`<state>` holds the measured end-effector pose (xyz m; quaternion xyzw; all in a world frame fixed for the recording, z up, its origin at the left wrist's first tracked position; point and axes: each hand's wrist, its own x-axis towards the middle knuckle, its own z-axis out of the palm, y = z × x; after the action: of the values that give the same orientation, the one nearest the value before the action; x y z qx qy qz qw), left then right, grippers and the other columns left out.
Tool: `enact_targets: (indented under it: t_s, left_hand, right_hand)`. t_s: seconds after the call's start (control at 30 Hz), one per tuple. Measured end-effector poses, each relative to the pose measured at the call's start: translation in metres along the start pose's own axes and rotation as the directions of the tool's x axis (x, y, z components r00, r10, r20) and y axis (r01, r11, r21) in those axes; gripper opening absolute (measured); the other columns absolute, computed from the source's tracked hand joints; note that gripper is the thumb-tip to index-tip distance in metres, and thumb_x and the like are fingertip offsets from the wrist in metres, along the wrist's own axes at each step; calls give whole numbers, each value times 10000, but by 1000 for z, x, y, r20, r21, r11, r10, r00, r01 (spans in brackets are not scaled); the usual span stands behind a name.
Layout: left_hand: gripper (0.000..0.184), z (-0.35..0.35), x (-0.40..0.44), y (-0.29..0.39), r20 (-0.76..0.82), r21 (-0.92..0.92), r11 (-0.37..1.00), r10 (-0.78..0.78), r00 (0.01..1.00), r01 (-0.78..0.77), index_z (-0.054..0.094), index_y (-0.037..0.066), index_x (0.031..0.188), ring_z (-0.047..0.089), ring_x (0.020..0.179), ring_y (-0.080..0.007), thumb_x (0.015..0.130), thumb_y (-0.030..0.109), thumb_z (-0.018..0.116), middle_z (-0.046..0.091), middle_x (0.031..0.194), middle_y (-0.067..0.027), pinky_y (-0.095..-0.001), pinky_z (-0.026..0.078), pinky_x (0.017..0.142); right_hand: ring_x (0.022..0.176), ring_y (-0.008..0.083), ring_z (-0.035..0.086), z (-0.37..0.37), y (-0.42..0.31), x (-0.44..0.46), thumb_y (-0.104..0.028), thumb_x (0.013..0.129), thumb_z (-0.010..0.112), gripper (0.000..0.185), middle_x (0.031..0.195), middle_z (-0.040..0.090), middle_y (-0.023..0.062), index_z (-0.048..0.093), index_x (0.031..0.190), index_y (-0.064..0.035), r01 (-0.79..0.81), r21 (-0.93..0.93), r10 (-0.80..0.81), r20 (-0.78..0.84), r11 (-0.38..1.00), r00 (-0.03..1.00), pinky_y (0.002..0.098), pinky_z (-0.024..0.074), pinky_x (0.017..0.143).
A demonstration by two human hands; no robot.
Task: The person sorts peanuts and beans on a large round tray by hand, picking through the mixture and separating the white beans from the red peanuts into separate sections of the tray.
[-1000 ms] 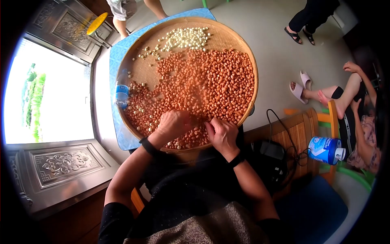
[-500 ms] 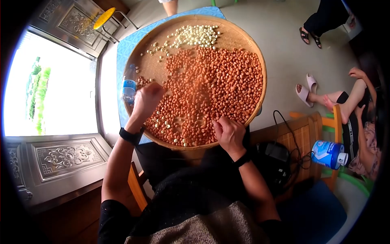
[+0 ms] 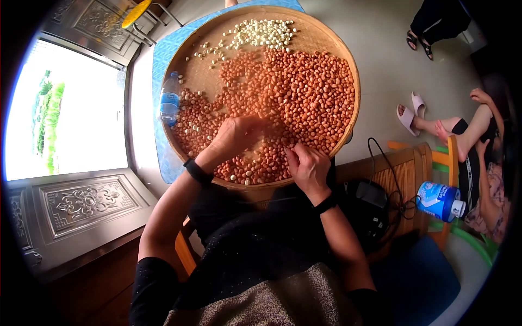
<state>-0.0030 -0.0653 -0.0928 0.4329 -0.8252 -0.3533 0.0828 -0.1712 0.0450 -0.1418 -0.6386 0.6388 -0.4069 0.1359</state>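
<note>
A wide round bamboo tray [image 3: 356, 89] holds a thick spread of reddish-brown seeds [image 3: 315, 98] that look like lotus seeds. A pile of cream-white seeds [image 3: 261, 33] lies at its far side, with a few pale ones scattered at the left. My left hand [image 3: 238, 136] reaches over the brown seeds near the tray's middle; its fingers are smeared by motion. At the near right rim, my right hand [image 3: 309, 167] rests with fingers curled and thumb against them, close to the seeds. What it holds, if anything, is hidden.
A water bottle [image 3: 170, 99] is at the tray's left edge, over a blue tabletop [image 3: 163, 155]. To the right are a wooden bench [image 3: 402, 165], a black bag [image 3: 365, 209] with a cable, and a blue-and-white jug [image 3: 437, 201]. A person sits far right; another stands beyond.
My left hand has swept right from the tray's left side toward its middle. My right hand stays near the rim. The tray sits slightly higher in view.
</note>
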Motion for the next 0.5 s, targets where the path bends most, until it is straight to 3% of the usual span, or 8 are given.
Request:
enact_targets:
  t_s: [0.17, 0.23, 0.43, 0.5]
  left_hand:
    - [85, -7, -7, -5, 149, 97, 992, -89, 985, 75, 622, 58, 801, 607, 645, -184, 771, 121, 574, 622, 725, -63, -294, 469, 583]
    - [78, -4, -15, -7, 233, 279, 960, -69, 970, 2, 631, 82, 784, 605, 637, -180, 766, 139, 580, 619, 716, -47, -291, 467, 572]
    - [98, 12, -25, -3, 246, 296, 955, -97, 964, 20, 622, 115, 801, 606, 670, -195, 739, 188, 601, 619, 732, -39, -320, 465, 570]
    - [91, 17, -25, -6, 220, 304, 953, -60, 974, -10, 617, 114, 785, 601, 678, -199, 742, 190, 594, 611, 738, -38, -333, 458, 556]
  right_hand:
    - [470, 227, 535, 0, 0, 0, -129, 737, 605, 188, 524, 526, 69, 487, 608, -60, -2, -49, 3, 25, 999, 1000, 321, 390, 443]
    - [469, 227, 535, -1, -1, 0, -130, 739, 603, 185, 526, 527, 69, 490, 611, -61, -6, -39, 7, 20, 999, 1000, 319, 386, 440]
    - [474, 226, 539, -2, -1, 1, -129, 741, 605, 172, 538, 537, 65, 499, 622, -62, -6, -23, 6, 15, 1000, 1000, 305, 388, 445]
    - [481, 266, 526, -2, -3, 2, -104, 750, 601, 195, 537, 517, 90, 465, 619, -54, -11, 11, 11, 11, 1000, 1000, 333, 405, 452]
